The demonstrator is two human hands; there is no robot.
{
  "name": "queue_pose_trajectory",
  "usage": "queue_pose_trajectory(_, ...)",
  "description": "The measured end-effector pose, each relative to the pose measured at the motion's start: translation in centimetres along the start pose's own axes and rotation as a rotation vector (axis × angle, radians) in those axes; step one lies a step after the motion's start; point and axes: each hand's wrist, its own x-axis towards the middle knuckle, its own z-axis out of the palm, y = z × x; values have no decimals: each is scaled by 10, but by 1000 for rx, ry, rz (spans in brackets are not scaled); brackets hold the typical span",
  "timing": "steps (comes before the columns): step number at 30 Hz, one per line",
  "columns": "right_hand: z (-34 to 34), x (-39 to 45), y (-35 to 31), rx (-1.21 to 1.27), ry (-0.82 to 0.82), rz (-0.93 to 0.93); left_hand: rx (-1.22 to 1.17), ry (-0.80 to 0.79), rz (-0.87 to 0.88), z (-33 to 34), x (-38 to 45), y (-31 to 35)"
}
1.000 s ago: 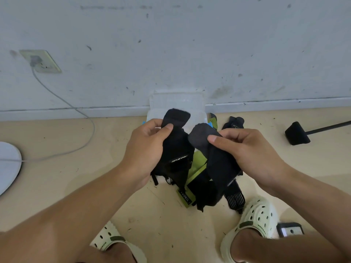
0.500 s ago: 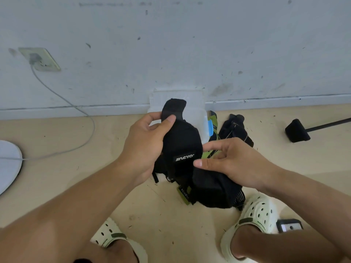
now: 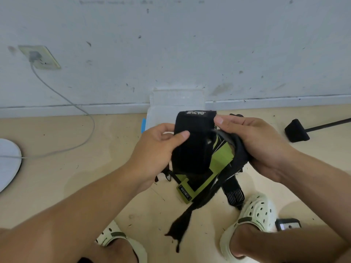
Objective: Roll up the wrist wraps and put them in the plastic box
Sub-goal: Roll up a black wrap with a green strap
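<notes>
Two bare hands hold a black fabric wrist wrap (image 3: 191,145) above a pale beige floor (image 3: 95,168). The left hand (image 3: 157,149) grips the wrap's left edge, thumb pressed across its front and fingers curled behind it. The right hand (image 3: 254,141) pinches the wrap's upper right corner with the thumb, while its fingers curl round a bunched black band on the wrap's right side. A white logo patch shows on the wrap's top edge. From the bundle a long black strap tail (image 3: 187,215) hangs down and ends between the two feet.

Under the hands lies a green and black wrist wrap (image 3: 197,184) flat on the floor, with a lettered label at its near end. Just beside it, on the right, a black ribbed strap end (image 3: 232,192) lies on the floor close to the right shoe. More black fabric shows behind the right hand, but too little of it is seen to say what it is.

A translucent plastic box (image 3: 163,112) with a blue clip on its left side stands on the floor behind the held wrap, against the grey-white wall (image 3: 190,44); its clear lid leans up on the wall.

Both feet wear cream perforated clogs (image 3: 256,213). A small dark device (image 3: 287,224) lies beside the right clog. At far right stands a black wedge on a thin rod (image 3: 296,131). At left, a grey cable (image 3: 76,109) runs from a wall socket (image 3: 39,57) to a white round base (image 3: 7,164).
</notes>
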Motion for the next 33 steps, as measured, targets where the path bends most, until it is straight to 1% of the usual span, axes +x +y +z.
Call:
queue_pose_trajectory(3, -1, 0, 5, -93, -22, 45, -156, 110, -18, -3, 3, 5)
queue_pose_trajectory(6, 2, -2, 10, -270, -93, 97, -273, 176, -58, -6, 5, 8)
queue_pose_trajectory(8, 6, -3, 15, -371, -91, 102, -302, 170, -70, -6, 5, 10)
queue_pose_trajectory(10, 7, -2, 19, -416, -52, 64, -305, 130, -69, -5, 5, 11)
queue_pose_trajectory(13, 7, -2, 18, -364, -14, 14, -299, -12, -73, -2, 3, 11)
queue_pose_trajectory(15, 7, -3, 14, -284, -28, 6, -186, -118, -74, 1, 0, 8)
queue_pose_trajectory(16, 7, -3, 12, -256, -36, 4, -126, -138, -68, 2, -1, 6)
queue_pose_trajectory(17, 7, -3, 11, -237, -38, 6, -90, -129, -61, 3, -2, 3)
queue_pose_trajectory(19, 6, -2, 11, -224, -34, -4, -102, -73, -53, 3, 0, 0)
queue_pose_trajectory(22, 4, -1, 12, -261, -26, -49, -256, 41, -98, 0, 4, 0)
queue_pose_trajectory(24, 4, -2, 12, -263, -36, -89, -347, 83, -129, -1, 7, 1)
queue_pose_trajectory(29, 6, -2, 16, -293, -77, -169, -382, 99, -118, 1, 7, 2)
queue_pose_trajectory(33, 8, -1, 22, -322, -70, -162, -405, 75, -89, 2, 5, 5)
